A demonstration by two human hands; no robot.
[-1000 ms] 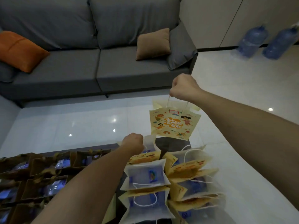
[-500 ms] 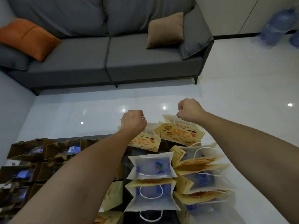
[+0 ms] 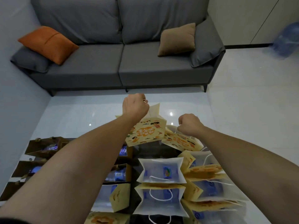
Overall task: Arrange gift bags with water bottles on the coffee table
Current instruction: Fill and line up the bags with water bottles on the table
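Observation:
My left hand point(image 3: 135, 105) is closed on the handle of a yellow cartoon-print gift bag point(image 3: 146, 132), which hangs tilted above the far end of the dark coffee table point(image 3: 148, 151). My right hand point(image 3: 189, 124) is closed on the handle of a second yellow gift bag point(image 3: 181, 141), which rests at the table's far right. Nearer me, several open yellow-and-white gift bags point(image 3: 161, 170) stand in two columns, each with a water bottle point(image 3: 166, 171) inside. Brown gift bags point(image 3: 43, 147) with bottles fill the table's left side.
A grey sofa point(image 3: 119, 62) stands beyond the table with an orange cushion point(image 3: 48, 43) and a tan cushion point(image 3: 177, 39). A large blue water jug point(image 3: 286, 41) stands on the white tile floor point(image 3: 250, 110) at the far right.
My left hand has lifted its yellow bag up off the table. My right hand has lowered its bag from mid-air onto the table's far right end.

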